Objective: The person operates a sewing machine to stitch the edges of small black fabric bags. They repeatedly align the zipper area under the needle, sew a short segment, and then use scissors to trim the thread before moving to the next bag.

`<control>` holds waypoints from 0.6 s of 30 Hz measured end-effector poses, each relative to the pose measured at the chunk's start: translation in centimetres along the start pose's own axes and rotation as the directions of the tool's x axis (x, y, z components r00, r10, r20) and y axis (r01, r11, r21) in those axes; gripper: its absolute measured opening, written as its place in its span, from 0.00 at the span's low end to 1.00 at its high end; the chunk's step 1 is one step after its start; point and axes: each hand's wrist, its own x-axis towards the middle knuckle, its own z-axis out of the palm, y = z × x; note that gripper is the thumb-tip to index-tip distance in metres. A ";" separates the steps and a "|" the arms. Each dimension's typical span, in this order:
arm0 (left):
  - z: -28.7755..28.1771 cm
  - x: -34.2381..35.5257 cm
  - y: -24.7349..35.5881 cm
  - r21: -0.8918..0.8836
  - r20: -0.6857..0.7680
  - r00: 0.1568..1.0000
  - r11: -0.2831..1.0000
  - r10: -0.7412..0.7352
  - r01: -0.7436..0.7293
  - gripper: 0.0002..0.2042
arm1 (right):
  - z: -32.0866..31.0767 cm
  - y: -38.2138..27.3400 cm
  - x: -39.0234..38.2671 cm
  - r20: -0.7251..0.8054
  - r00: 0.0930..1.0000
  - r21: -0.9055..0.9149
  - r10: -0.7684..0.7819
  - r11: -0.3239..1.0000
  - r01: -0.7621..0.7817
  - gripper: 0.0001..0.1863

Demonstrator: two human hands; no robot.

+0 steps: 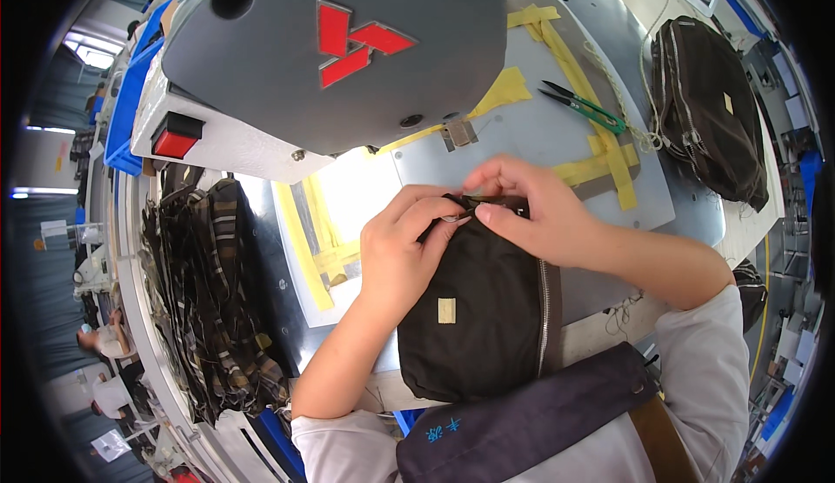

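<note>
A dark brown fabric bag (487, 309) with a silver zipper down its right side and a small cream patch lies at the table's near edge, against my body. Both hands pinch its far edge. My left hand (400, 244) has thumb and fingertips closed on the fabric, where a small bit of metal shows. Close beside it, my right hand (537, 209) grips the same edge between thumb and fingers. What exactly lies between the fingertips is partly hidden by them.
A grey sewing machine head (417, 57) overhangs the plate beyond my hands. Green-handled thread snips (600, 117) lie on the plate, among yellow tape strips (622, 174). Another dark zippered bag (709, 109) is at right; plaid fabric pieces (222, 283) hang at left.
</note>
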 end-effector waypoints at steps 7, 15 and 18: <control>-0.8 0.3 0.1 -0.052 0.102 0.982 0.985 -0.157 0.163 0.06 | -0.6 0.6 -0.1 0.025 0.996 -0.143 -0.090 0.985 0.093 0.07; -1.1 0.5 0.3 -0.054 0.122 0.966 0.970 -0.229 0.237 0.09 | -1.2 0.3 0.6 0.181 0.863 -0.445 -0.472 0.743 0.500 0.08; -0.8 0.5 0.0 0.094 0.058 0.998 0.995 -0.035 0.029 0.10 | -1.1 0.1 0.9 0.152 0.899 -0.461 -0.410 0.776 0.431 0.06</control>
